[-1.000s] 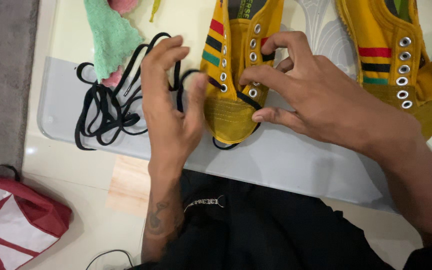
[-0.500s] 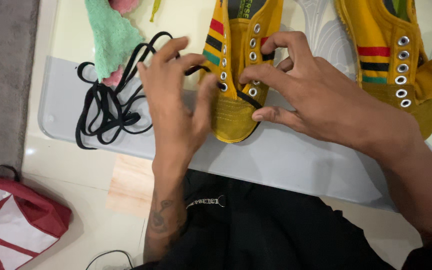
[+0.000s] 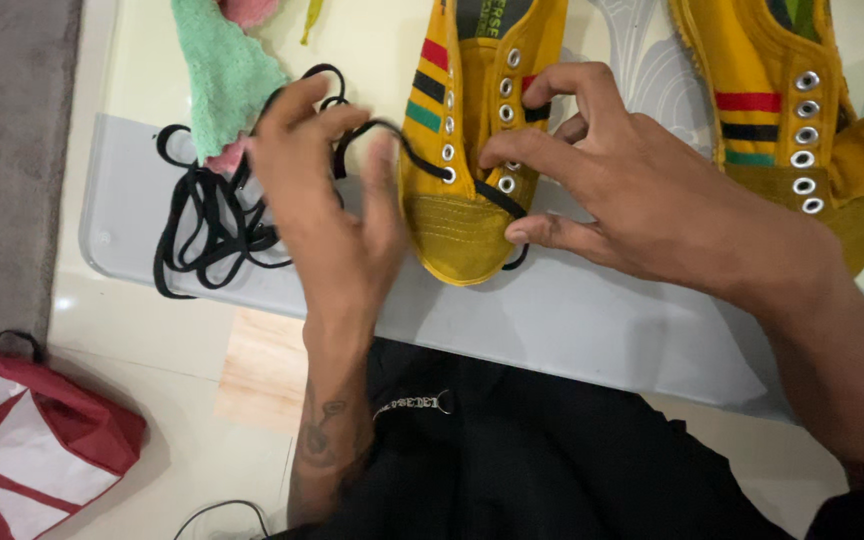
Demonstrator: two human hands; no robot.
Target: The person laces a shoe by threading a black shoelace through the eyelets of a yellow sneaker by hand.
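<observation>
A yellow canvas shoe (image 3: pixel 457 215) with red, black and green stripes and metal eyelets lies toe toward me on a pale glass tabletop (image 3: pixel 592 320). My right hand (image 3: pixel 632 190) rests on its right side, fingers pinching at the eyelets. A black lace (image 3: pixel 407 150) runs from the shoe's left eyelet into my left hand (image 3: pixel 327 215), which grips it just left of the shoe. The rest of the black lace lies in a tangled pile (image 3: pixel 207 225) further left.
A second yellow shoe (image 3: pixel 782 110) lies at the upper right. A green and pink cloth (image 3: pixel 222 75) sits above the lace pile. A red and white bag (image 3: pixel 22 440) is on the floor at lower left. My dark trousers (image 3: pixel 532 460) fill the bottom.
My left hand has closed on the lace and drawn it leftward away from the shoe, pulling it taut. My right hand has stayed on the eyelets.
</observation>
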